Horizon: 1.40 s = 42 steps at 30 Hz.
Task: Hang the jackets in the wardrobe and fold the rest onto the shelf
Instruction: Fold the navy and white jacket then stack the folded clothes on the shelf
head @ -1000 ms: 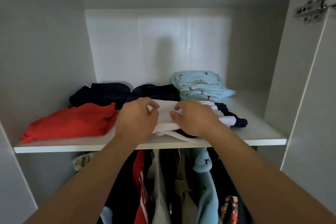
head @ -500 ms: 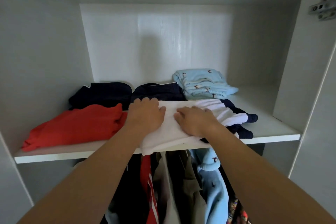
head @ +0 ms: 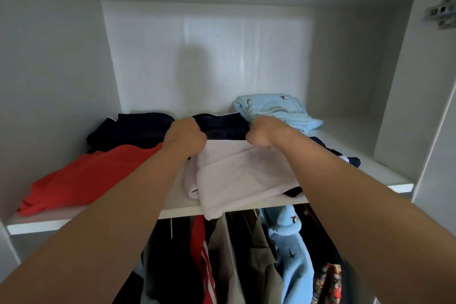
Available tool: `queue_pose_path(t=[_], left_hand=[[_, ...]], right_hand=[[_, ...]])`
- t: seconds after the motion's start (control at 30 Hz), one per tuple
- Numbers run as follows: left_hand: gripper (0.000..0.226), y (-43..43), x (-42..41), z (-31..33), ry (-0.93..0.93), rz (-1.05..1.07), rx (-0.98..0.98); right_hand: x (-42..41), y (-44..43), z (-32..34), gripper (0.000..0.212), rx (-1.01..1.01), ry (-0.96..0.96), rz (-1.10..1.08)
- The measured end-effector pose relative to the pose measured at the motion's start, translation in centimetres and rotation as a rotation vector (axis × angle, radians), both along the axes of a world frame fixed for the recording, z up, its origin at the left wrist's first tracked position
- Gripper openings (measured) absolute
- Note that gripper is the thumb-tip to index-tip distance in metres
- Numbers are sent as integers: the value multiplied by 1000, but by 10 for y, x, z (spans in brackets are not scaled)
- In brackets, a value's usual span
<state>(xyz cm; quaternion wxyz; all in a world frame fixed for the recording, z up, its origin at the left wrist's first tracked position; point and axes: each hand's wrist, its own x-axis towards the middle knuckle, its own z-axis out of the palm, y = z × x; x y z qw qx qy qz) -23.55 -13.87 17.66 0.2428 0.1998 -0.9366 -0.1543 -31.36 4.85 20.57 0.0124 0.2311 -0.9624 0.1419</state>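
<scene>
Head view: the white top (head: 246, 170) lies folded at the front of the shelf (head: 350, 139), with one corner hanging over the edge. The left hand (head: 185, 136) and right hand (head: 265, 132) curl round its far edge and grip it. A red top (head: 93, 175), dark clothes (head: 138, 128) and a blue bundle (head: 271, 108) sit folded around it. Jackets (head: 293, 261) hang below. I think little is left to do.

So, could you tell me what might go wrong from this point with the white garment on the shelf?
1. The white garment overhangs the front edge of the shelf, so it could slide off onto the hanging clothes below.
2. The left hand and right hand curl at its far edge, right against the navy pile. Pushing back may rumple that pile or the light blue stack.
</scene>
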Motion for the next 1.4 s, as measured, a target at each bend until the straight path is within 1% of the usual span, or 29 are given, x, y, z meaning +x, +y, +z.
queue_pose_path(t=[0.07,0.1,0.13,0.17,0.23,0.3,0.37,0.43,0.5,0.57,0.63,0.67,0.73,0.8,0.87,0.93,1.03,1.07,1.13,1.2,1.3,1.33,1.4], left_hand=[[14,-10,-7,3,-177,47,-101],[9,-15,-10,2,-296,49,-151],[13,-19,-14,-1,-400,40,-189],[25,-23,-19,-4,-486,23,-218],[41,-28,-24,-6,-548,-39,-230],[44,-30,-25,0,-543,-100,-206],[47,-34,-30,6,-565,-92,-74],[48,-39,-37,11,-544,-12,112],[40,-50,-47,12,-397,108,384],[22,-55,-55,10,-253,194,653],[8,-60,-63,9,-156,227,847],[6,-63,-67,9,-117,227,929],[14,-70,-72,6,-67,203,1071],[19,-72,-77,5,-60,156,1168],[19,-71,-81,2,-58,92,1240],[17,-69,-85,-1,-73,78,1221],[17,-66,-90,1,-87,73,1102],[19,-67,-92,5,-62,52,1075],[23,-70,-94,21,-3,-7,1021],[20,-76,-93,42,51,-51,964],[29,-97,-82,74,113,-68,882],[30,-108,-74,86,122,-71,854],[31,-132,-59,106,128,-59,785]], right_hand=[[-17,-9,12,12,-137,-18,-57],[-26,-15,15,17,-147,-50,-67],[-36,-20,15,29,-136,-92,-74],[-44,-24,13,40,-113,-130,-84],[-65,-32,1,44,-128,-163,-101],[-85,-40,-9,47,-163,-163,-125],[-102,-49,-16,60,-203,-185,-122],[-112,-56,-20,76,-261,-254,-77],[-121,-59,-21,85,-275,-304,-22],[-131,-61,-22,87,-321,-383,2],[-137,-62,-24,80,-425,-487,8],[-140,-64,-25,74,-474,-527,15],[-141,-68,-25,56,-572,-631,19],[-140,-69,-24,42,-657,-739,28],[-138,-69,-23,35,-691,-752,35],[-138,-71,-24,31,-680,-645,57],[-137,-73,-23,4,-669,-464,120],[-138,-74,-22,7,-684,-439,132],[-137,-78,-15,4,-724,-426,143],[-133,-84,-4,8,-761,-413,142],[-125,-101,14,18,-845,-350,183],[-121,-110,20,18,-880,-334,214],[-108,-130,33,7,-952,-329,275]])
